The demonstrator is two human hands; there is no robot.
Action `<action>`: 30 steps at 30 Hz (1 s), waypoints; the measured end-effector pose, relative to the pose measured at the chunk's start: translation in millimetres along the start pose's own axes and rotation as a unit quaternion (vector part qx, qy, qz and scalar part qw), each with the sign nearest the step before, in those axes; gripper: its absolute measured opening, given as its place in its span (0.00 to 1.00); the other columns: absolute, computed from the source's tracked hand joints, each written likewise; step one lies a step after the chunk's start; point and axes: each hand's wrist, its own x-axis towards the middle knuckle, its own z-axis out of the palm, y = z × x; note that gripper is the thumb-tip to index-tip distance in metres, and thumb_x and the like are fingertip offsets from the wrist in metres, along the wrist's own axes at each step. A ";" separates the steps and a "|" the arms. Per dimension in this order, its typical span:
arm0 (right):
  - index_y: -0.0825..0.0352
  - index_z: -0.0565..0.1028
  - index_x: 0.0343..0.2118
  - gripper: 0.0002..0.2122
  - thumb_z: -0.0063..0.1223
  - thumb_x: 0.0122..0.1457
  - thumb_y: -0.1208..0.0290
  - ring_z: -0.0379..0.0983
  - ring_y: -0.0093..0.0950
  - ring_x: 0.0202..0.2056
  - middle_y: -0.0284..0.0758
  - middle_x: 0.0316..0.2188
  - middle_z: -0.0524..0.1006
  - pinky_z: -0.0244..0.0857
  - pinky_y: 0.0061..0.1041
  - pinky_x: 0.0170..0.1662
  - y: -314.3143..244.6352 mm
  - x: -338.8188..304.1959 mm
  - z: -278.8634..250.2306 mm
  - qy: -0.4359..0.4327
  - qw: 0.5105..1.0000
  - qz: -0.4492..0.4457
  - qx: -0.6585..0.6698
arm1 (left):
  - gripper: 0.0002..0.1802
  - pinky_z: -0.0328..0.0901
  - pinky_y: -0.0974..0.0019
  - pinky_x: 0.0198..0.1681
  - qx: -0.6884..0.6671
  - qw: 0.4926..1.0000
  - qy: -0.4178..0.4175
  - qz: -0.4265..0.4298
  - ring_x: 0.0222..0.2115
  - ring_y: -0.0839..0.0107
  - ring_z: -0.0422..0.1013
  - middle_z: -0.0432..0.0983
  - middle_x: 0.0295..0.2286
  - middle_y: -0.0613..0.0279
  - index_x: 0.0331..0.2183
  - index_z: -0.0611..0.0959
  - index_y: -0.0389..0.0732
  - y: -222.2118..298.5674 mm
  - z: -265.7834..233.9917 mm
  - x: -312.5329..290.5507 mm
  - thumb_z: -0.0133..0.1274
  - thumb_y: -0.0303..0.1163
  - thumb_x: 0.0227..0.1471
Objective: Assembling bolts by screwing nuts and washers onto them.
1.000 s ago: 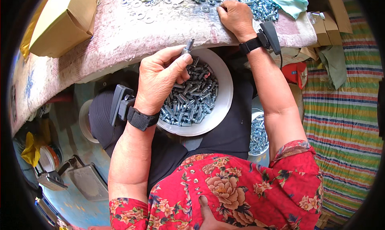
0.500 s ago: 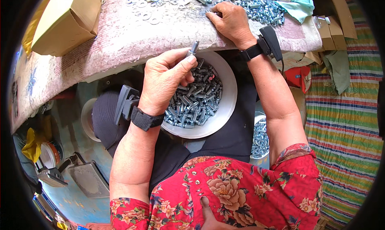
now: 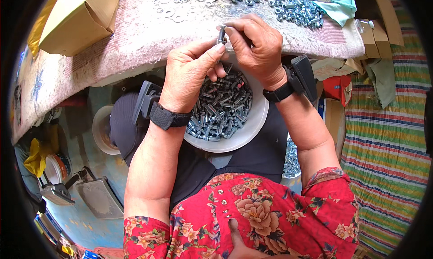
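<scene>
Between thumb and fingers, my left hand (image 3: 187, 74) pinches a metal bolt (image 3: 221, 35) that stands upright, its threaded end up and its lower part hidden by the fingers. Closed at the top of that bolt is my right hand (image 3: 259, 47), thumb and forefinger meeting at its tip. Whatever small piece they hold there is too small to make out. Under both hands a white basin (image 3: 258, 128) rests on my lap, filled with many sleeved bolts (image 3: 221, 110).
On the cloth-covered table (image 3: 135, 42) lie loose flat washers (image 3: 169, 13) and a heap of nuts (image 3: 297, 11), with a pale green cloth (image 3: 340, 10) beside it. A cardboard box (image 3: 79, 22) stands at left. A bucket of metal parts (image 3: 292, 162) sits by my right leg.
My right hand has come from the table beside the small parts, leftward and nearer, to the bolt's tip. My left hand still holds the bolt, slightly farther from me.
</scene>
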 end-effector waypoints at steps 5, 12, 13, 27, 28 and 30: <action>0.68 0.74 0.26 0.04 0.54 0.45 0.80 0.70 0.32 0.20 0.36 0.19 0.71 0.64 0.25 0.21 -3.8 -7.7 -6.0 0.011 1.000 -0.026 0.009 | 0.12 0.61 0.80 0.20 -0.009 1.000 -0.004 0.013 0.18 0.82 0.68 0.76 0.24 0.64 0.37 0.79 0.34 -2.6 3.7 -2.1 0.53 0.28 0.48; 0.71 0.76 0.28 0.04 0.54 0.50 0.77 0.71 0.16 0.25 0.31 0.23 0.76 0.65 0.15 0.28 -20.1 -8.4 -17.7 -0.065 0.896 0.338 0.280 | 0.12 0.60 0.81 0.20 0.109 0.990 0.019 0.082 0.17 0.85 0.66 0.73 0.18 0.68 0.36 0.80 0.34 -4.0 5.1 -1.3 0.54 0.28 0.48; 0.71 0.76 0.29 0.05 0.55 0.50 0.76 0.70 0.13 0.26 0.29 0.23 0.76 0.65 0.15 0.29 -18.0 -7.8 -16.9 -0.087 0.849 0.375 0.362 | 0.12 0.60 0.81 0.20 0.129 0.987 0.027 0.092 0.17 0.85 0.66 0.73 0.17 0.69 0.36 0.80 0.34 -4.9 4.2 -0.6 0.54 0.28 0.48; 0.67 0.75 0.27 0.10 0.54 0.48 0.64 0.72 0.41 0.30 0.45 0.28 0.75 0.66 0.32 0.33 122.2 10.2 -1.2 -0.220 0.913 0.075 -0.335 | 0.11 0.62 0.79 0.24 0.117 0.992 0.030 0.035 0.21 0.81 0.68 0.77 0.26 0.62 0.36 0.79 0.34 1.2 0.1 -3.6 0.52 0.30 0.51; 0.67 0.75 0.28 0.10 0.54 0.49 0.66 0.72 0.38 0.28 0.43 0.28 0.75 0.66 0.30 0.32 115.3 12.5 -6.5 -0.224 0.937 0.104 -0.246 | 0.12 0.61 0.79 0.24 0.115 0.992 0.034 0.032 0.21 0.81 0.68 0.76 0.26 0.63 0.36 0.79 0.34 1.1 -1.8 -3.4 0.51 0.31 0.51; 0.70 0.74 0.33 0.08 0.53 0.52 0.71 0.70 0.22 0.23 0.34 0.24 0.76 0.64 0.20 0.28 87.2 15.0 -18.5 -0.219 0.962 0.162 0.002 | 0.11 0.61 0.79 0.24 0.125 0.991 0.037 0.032 0.21 0.82 0.68 0.76 0.26 0.63 0.36 0.79 0.35 0.9 -4.9 -5.5 0.51 0.31 0.51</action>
